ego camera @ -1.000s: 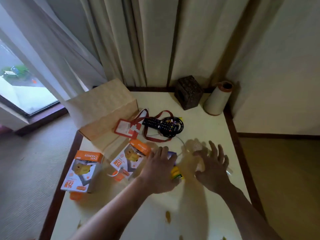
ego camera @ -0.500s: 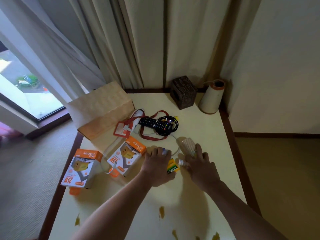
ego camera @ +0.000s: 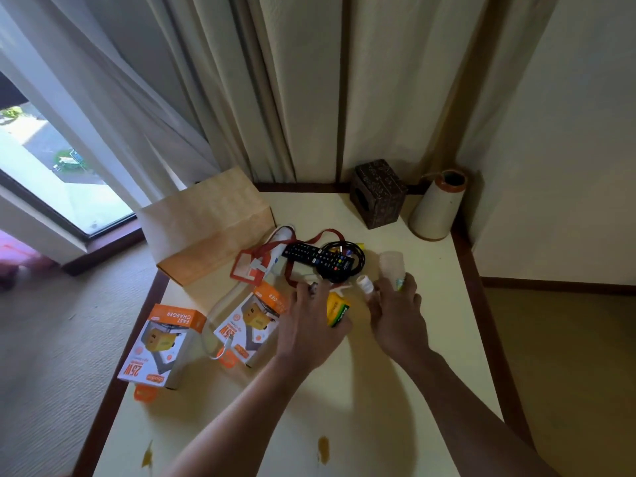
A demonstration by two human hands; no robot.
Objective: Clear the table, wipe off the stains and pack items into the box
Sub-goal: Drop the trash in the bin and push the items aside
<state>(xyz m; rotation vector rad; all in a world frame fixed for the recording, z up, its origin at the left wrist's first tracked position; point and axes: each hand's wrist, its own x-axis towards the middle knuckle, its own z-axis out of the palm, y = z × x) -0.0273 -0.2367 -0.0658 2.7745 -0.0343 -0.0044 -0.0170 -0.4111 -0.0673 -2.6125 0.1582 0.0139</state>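
Gathering: clearing step is underway, judging by both hands at frame centre.
Table [ego camera: 395,390]: stains [ego camera: 322,449] are waiting low.
Box [ego camera: 210,225]: sitting upper left.
Left hand [ego camera: 309,325]: fingers are closing on yellow pack [ego camera: 336,309].
Right hand [ego camera: 395,315]: fingers are clamping small bottle [ego camera: 365,284].
Next: carrying both to box.

Cream table [ego camera: 395,390] bears charger boxes [ego camera: 161,342], remote [ego camera: 318,258], stains [ego camera: 323,449].

The left hand [ego camera: 311,325] hides most of the yellow pack [ego camera: 337,308].
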